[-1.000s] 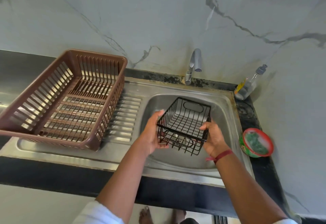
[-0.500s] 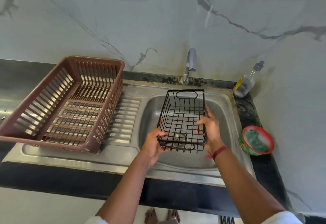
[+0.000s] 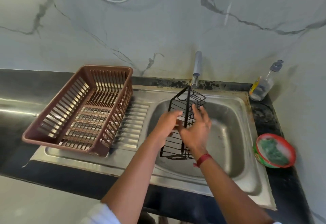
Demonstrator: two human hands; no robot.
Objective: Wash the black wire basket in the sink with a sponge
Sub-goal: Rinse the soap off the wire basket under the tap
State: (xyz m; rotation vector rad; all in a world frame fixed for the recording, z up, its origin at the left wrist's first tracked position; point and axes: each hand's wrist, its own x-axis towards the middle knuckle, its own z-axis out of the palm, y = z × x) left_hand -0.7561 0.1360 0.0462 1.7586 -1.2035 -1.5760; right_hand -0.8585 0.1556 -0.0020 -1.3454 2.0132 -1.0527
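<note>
Black wire basket point(image 3: 187, 103), one, held on end between two hands: left hand point(image 3: 166, 126) grips its wires; right hand point(image 3: 195, 133) lies spread against it.

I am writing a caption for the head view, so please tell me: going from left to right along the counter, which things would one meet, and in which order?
brown slatted basket → ridged draining board → black wire basket → red bowl
</note>
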